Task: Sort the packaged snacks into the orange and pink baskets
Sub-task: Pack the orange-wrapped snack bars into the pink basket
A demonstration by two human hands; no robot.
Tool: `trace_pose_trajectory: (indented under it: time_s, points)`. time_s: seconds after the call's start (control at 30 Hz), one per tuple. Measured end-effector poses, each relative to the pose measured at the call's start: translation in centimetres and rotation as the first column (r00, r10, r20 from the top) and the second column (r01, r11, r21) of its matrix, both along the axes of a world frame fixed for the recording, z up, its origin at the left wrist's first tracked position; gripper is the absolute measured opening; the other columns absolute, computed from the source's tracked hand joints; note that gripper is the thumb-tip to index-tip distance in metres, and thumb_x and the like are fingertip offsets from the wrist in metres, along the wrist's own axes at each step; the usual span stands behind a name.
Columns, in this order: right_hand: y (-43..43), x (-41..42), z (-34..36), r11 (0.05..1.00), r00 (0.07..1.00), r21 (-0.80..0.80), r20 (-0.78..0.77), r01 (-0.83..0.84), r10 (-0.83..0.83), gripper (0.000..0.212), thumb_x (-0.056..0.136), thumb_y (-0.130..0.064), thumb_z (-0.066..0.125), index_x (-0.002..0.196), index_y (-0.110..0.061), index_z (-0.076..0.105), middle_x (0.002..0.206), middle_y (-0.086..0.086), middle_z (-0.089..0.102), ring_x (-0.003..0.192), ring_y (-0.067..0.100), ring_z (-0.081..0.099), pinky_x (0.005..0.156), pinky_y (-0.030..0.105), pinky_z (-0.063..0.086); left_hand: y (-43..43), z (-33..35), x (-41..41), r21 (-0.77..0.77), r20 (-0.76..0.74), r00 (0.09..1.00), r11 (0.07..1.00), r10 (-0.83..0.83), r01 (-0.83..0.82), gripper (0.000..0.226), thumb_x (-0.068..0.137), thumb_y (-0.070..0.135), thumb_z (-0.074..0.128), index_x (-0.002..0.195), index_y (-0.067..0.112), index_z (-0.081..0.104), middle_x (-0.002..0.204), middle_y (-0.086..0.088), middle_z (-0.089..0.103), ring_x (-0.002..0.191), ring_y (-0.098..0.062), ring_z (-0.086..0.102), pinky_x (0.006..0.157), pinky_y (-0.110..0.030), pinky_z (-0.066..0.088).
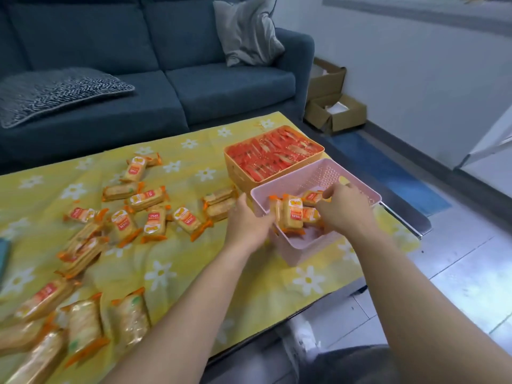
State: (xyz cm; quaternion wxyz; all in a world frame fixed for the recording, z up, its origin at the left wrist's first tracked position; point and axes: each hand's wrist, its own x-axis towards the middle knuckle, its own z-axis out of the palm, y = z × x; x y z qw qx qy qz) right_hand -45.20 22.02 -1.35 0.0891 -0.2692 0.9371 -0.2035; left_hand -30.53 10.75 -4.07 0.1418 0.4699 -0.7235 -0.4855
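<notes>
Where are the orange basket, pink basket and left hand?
orange basket (238, 171), head view, left outer wall.
pink basket (304, 249), head view, near outer wall.
left hand (249, 220), head view, back of hand, gripping snack packets (292, 214).

On the table (194, 273) the far basket (235, 169) stands right behind the near basket (304, 253), snack packs (146, 199) lie scattered to their left, a sofa (166, 87) beyond.

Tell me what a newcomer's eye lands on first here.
The orange basket, packed full of red packets, stands far right on the yellow cloth. In front, the left hand and right hand hold yellow packets inside the pink basket; more lie scattered across the cloth's left.
</notes>
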Motion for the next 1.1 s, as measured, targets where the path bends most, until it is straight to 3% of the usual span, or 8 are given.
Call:
trace_pose_trajectory:
  time_s: [0.13, 0.2, 0.3, 0.43, 0.57, 0.9, 1.0, 1.1]
  points:
    - [-0.3, 0.6, 0.0, 0.992, 0.998, 0.128, -0.068, -0.011, 0.020, 0.022, 0.086, -0.031, 0.058, 0.084, -0.010, 0.066, 0.084, 0.011, 0.062, 0.083, 0.035, 0.059, 0.068, 0.033, 0.047, 1.2, 0.7, 0.1, 0.314, -0.125, 0.990, 0.949, 0.061, -0.018, 0.026, 0.085, 0.026, 0.076, 0.101, 0.027, 0.056, 0.109, 0.004, 0.066, 0.104, -0.027, 0.065, 0.095, -0.045, 0.055]
    - [-0.5, 1.0, 0.4, 0.988, 0.987, 0.151, -0.160, 0.020, 0.004, 0.020, 0.085, -0.032, 0.060, 0.085, -0.013, 0.069, 0.082, 0.008, 0.063, 0.090, 0.034, 0.058, 0.067, 0.034, 0.046, 1.5, 0.7, 0.1, 0.315, -0.166, 0.986, 0.949, 0.030, 0.024, 0.025, 0.086, 0.016, 0.074, 0.080, 0.027, 0.052, 0.090, 0.002, 0.069, 0.086, -0.028, 0.070, 0.085, -0.050, 0.060]
    - [-0.9, 2.0, 1.2, 0.997, 0.956, 0.062, -0.287, -0.045, 0.061, 0.025, 0.084, -0.024, 0.059, 0.103, -0.018, 0.075, 0.103, 0.008, 0.071, 0.106, 0.034, 0.058, 0.078, 0.038, 0.051, 1.4, 1.3, 0.7, 0.301, -0.176, 0.984, 0.953, 0.031, 0.024, 0.010, 0.086, 0.008, 0.069, 0.086, 0.017, 0.065, 0.088, -0.010, 0.072, 0.063, -0.026, 0.068, 0.063, -0.042, 0.064]
    - [-2.2, 4.5, 1.6, 0.978, 0.973, 0.062, -0.112, -0.197, 0.203, 0.041, 0.090, -0.031, 0.061, 0.128, -0.016, 0.067, 0.120, 0.011, 0.072, 0.113, 0.033, 0.065, 0.089, 0.041, 0.054, 1.1, 1.9, 3.3, 0.314, -0.191, 0.980, 0.949, 0.063, 0.001, 0.014, 0.081, 0.004, 0.067, 0.095, 0.007, 0.071, 0.075, -0.009, 0.068, 0.061, -0.027, 0.066, 0.061, -0.046, 0.064]
    - [-3.5, 7.6, 1.1, 0.923, 0.948, 0.301, -0.133, -0.240, 0.290, 0.054, 0.086, -0.062, 0.057, 0.118, -0.020, 0.068, 0.113, 0.005, 0.073, 0.106, 0.029, 0.068, 0.088, 0.038, 0.050, 1.2, 2.0, 7.5, 0.277, -0.182, 0.983, 0.959, -0.015, 0.066, 0.023, 0.083, 0.000, 0.064, 0.084, 0.023, 0.069, 0.067, 0.002, 0.069, 0.059, -0.018, 0.066, 0.054, -0.032, 0.059]
    - [-6.2, 11.9, 0.4, 0.854, 0.933, 0.411, -0.023, -0.319, 0.359, 0.040, 0.083, -0.045, 0.067, 0.114, -0.019, 0.067, 0.115, 0.004, 0.070, 0.108, 0.027, 0.068, 0.080, 0.034, 0.045, -1.0, 0.9, 11.5, 0.309, -0.070, 0.994, 0.946, -0.081, 0.099, 0.042, 0.084, 0.004, 0.064, 0.122, 0.021, 0.060, 0.091, -0.013, 0.075, 0.062, -0.022, 0.069, 0.060, -0.038, 0.061]
    - [-6.6, 11.2, 1.2, 0.901, 0.945, 0.292, 0.040, -0.321, 0.323, 0.027, 0.079, -0.038, 0.069, 0.092, -0.015, 0.063, 0.088, 0.003, 0.067, 0.090, 0.029, 0.068, 0.071, 0.033, 0.049, -1.8, 0.6, 12.1, 0.299, -0.007, 0.992, 0.947, -0.124, 0.121, 0.049, 0.086, 0.017, 0.072, 0.131, 0.021, 0.052, 0.099, -0.005, 0.074, 0.066, -0.020, 0.069, 0.062, -0.033, 0.057]
    - [-6.8, 10.2, 1.9, 0.931, 0.923, -0.076, 0.125, -0.356, 0.363, 0.031, 0.073, -0.030, 0.076, 0.096, -0.017, 0.061, 0.082, -0.001, 0.068, 0.078, 0.019, 0.066, 0.063, 0.031, 0.052, -2.9, 1.0, 12.2, -0.088, -0.008, 0.995, 0.992, -0.095, 0.094, 0.064, 0.077, 0.038, 0.078, 0.135, 0.027, 0.053, 0.116, 0.008, 0.065, 0.087, -0.013, 0.063, 0.073, -0.025, 0.048]
